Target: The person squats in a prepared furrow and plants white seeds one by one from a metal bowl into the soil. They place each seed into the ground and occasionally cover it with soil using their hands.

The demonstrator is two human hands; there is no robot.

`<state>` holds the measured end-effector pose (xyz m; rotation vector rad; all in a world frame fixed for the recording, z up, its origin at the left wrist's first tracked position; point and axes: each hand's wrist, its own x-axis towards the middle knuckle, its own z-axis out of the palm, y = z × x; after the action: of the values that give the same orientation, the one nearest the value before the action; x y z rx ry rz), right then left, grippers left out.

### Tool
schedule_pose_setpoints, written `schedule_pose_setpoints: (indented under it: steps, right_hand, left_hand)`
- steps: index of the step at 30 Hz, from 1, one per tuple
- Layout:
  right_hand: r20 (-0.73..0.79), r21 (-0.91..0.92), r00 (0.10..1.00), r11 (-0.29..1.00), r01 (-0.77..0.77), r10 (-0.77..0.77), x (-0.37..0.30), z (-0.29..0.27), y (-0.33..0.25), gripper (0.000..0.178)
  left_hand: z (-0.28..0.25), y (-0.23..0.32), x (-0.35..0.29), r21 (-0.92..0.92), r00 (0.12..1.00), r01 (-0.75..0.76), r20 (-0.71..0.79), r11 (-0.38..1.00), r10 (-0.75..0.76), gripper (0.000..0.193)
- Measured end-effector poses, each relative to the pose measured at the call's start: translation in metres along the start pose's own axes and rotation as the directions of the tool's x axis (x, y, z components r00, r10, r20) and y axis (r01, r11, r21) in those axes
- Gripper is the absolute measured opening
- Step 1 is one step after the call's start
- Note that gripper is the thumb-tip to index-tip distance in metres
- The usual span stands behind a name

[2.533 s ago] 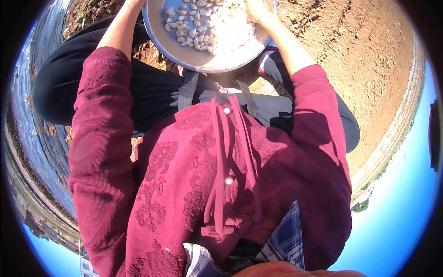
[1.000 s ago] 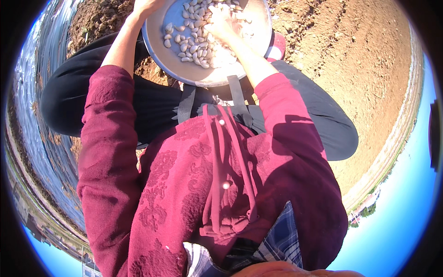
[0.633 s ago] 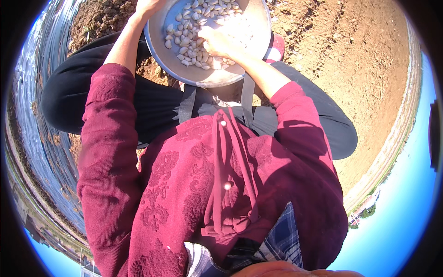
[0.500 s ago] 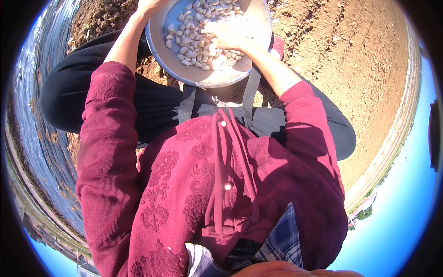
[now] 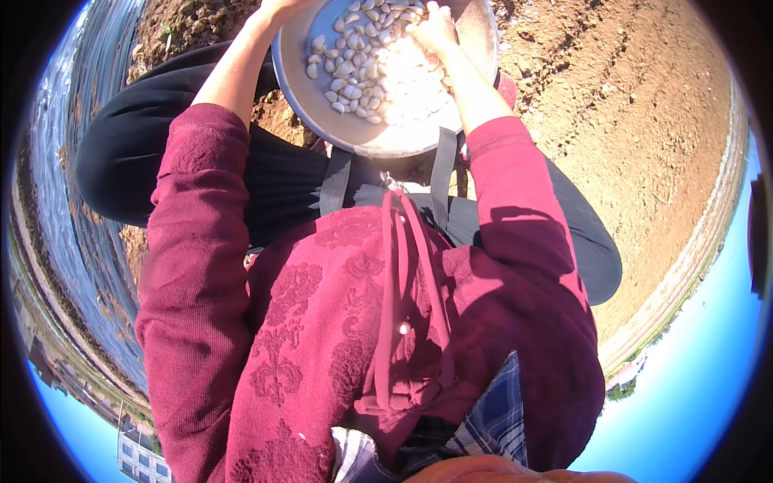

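A wide, shallow metal basin [image 5: 322, 129] lies across the far middle of the view, in front of my crossed legs. Many pale garlic cloves [image 5: 354, 72] cover its bottom, with those on the right washed out by glare. My left hand [image 5: 283, 6] is at the basin's far left rim, its fingers cut off by the upper edge of the view. Over the cloves, at the right side of the basin, my right hand [image 5: 435, 30] has its fingers curled closed. What lies within them is hidden.
Two dark straps [image 5: 442, 173] run from the basin toward my waist. Dry brown soil [image 5: 612, 145] spreads to the right, with clods [image 5: 181, 32] at far left. Plastic sheeting [image 5: 72, 161] covers the ground on the left. My bent dark-trousered legs flank the basin.
My right hand has moved right and away from me across the cloves, its fingers going from stretched out to curled. The basin and my left hand have shifted slightly right in view.
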<state>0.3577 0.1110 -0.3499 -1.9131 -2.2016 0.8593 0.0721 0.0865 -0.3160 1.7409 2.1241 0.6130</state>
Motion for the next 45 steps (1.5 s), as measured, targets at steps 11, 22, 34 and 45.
schedule_pose_setpoints:
  steps: [11, 22, 34, 45]
  right_hand:
    - [0.565, 0.653, 0.801, 0.701, -0.286, -0.199, -0.021, -0.010, 0.003, 0.026]
    - [0.566, 0.625, 0.736, 0.775, -0.090, -0.372, -0.018, -0.178, 0.000, 0.031]
    - [0.426, 0.498, 0.853, 0.865, 0.058, -0.302, -0.046, -0.182, 0.001, 0.021]
    - [0.456, 0.507, 0.808, 0.855, 0.108, -0.373, -0.021, -0.155, 0.052, 0.028]
  left_hand:
    - [0.011, -0.001, 0.007, 0.001, 0.999, -0.019, -0.025, 1.000, 0.019, 0.033]
    - [0.013, 0.001, 0.008, -0.047, 1.000, -0.010, 0.005, 0.999, 0.010, 0.031]
    - [0.017, -0.010, 0.014, -0.019, 1.000, -0.013, -0.008, 1.000, 0.013, 0.033]
    - [0.008, 0.000, 0.008, -0.045, 1.000, 0.020, 0.003, 0.999, -0.020, 0.032]
